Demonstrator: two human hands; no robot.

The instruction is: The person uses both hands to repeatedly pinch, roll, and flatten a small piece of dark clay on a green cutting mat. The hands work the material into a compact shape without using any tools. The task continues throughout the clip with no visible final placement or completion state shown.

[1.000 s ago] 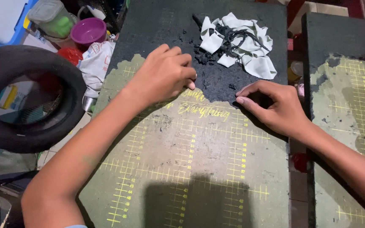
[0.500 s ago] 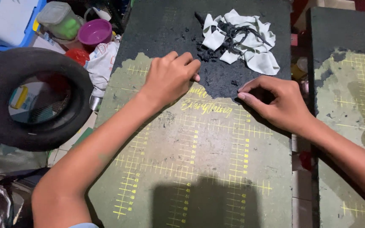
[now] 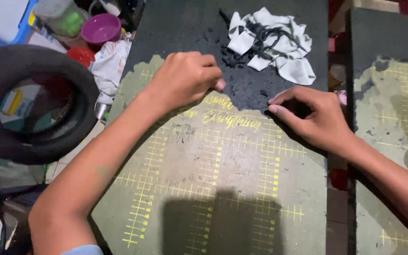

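Over the past second, the left hand (image 3: pixel 187 78) has slid from about 12 o'clock of the mat's (image 3: pixel 223 189) yellow script toward 11 o'clock, its fingers now curled tighter, thumb tip showing at the knuckles' right edge. The right hand (image 3: pixel 315 118) has shifted slightly toward 3 o'clock, opening a wider gap between the two hands over the dark, peeled patch. The view itself has drifted: the tyre (image 3: pixel 34 101) at 9 o'clock sits fuller in the picture, and the heap of white scraps (image 3: pixel 272 45) lies closer to the top edge at 1 o'clock.
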